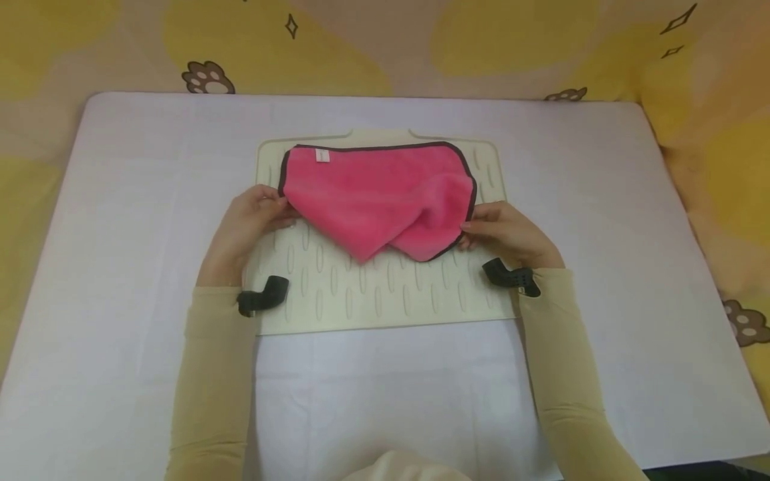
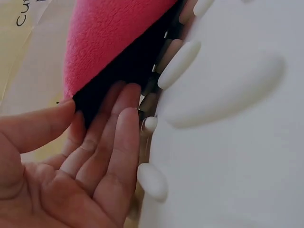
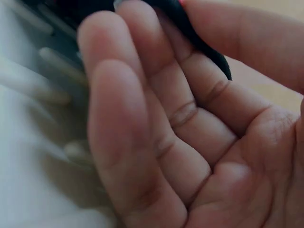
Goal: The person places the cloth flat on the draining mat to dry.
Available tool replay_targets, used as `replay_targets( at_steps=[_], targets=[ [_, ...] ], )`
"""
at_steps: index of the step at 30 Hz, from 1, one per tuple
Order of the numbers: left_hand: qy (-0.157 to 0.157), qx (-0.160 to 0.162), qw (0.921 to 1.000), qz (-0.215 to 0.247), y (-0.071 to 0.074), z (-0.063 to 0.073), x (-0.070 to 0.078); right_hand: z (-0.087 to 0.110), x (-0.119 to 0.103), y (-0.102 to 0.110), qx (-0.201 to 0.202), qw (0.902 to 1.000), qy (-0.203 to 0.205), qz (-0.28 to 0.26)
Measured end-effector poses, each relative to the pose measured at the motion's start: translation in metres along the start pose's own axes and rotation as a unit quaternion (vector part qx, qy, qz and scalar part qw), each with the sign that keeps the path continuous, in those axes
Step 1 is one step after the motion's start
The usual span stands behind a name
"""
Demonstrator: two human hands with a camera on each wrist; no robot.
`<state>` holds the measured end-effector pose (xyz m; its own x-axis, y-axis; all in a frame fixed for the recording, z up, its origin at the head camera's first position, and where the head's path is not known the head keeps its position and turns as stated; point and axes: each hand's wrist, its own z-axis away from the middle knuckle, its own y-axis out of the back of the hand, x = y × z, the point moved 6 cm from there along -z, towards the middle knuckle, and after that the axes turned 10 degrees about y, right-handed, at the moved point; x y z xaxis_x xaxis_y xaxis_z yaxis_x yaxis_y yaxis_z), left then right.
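A pink cloth (image 1: 373, 180) with a dark border and a small white tag lies over a cream ridged mat (image 1: 337, 294). Its near side is folded and wrinkled, with one point hanging toward the person. At its left edge my left hand (image 1: 255, 214) pinches the cloth between thumb and fingers; the left wrist view shows the thumb on the pink face (image 2: 114, 38) and the fingers beneath. On the opposite side, my right hand (image 1: 502, 230) pinches the dark edge near the lower right corner. In the right wrist view that border (image 3: 209, 52) runs between thumb and fingers.
The mat rests on a table with a white cover (image 1: 385, 387). Yellow patterned fabric (image 1: 385, 47) with paw prints stands behind the table and along its sides. A small black device sits on each wrist, the left one (image 1: 265, 296) and the right one (image 1: 511, 276).
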<state>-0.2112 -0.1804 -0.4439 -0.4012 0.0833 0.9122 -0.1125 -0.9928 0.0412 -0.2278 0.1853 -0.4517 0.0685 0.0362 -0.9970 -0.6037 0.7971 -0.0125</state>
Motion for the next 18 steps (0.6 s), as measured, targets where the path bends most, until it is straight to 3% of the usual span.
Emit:
replay_targets(
  at_steps=[3,7,11,14,18],
  targets=[
    [-0.005,-0.011,0.9983,0.057,0.0,-0.001,-0.001,0.003,0.0,0.003,-0.003,1.0,0.003,-0.008],
    [-0.006,-0.01,0.998,0.062,0.001,-0.001,0.0,0.003,-0.002,0.005,-0.004,0.9995,0.007,-0.031],
    [0.013,-0.017,0.9987,-0.045,0.0,0.001,0.0,0.001,-0.004,0.003,-0.014,0.9998,-0.002,0.013],
    [0.022,-0.039,0.9868,-0.155,-0.004,0.004,-0.001,0.001,-0.006,-0.002,-0.018,0.9956,-0.014,0.091],
    [0.022,-0.052,0.973,-0.224,-0.008,0.011,-0.003,0.007,-0.003,-0.015,-0.018,0.9891,-0.036,0.141]
  ],
)
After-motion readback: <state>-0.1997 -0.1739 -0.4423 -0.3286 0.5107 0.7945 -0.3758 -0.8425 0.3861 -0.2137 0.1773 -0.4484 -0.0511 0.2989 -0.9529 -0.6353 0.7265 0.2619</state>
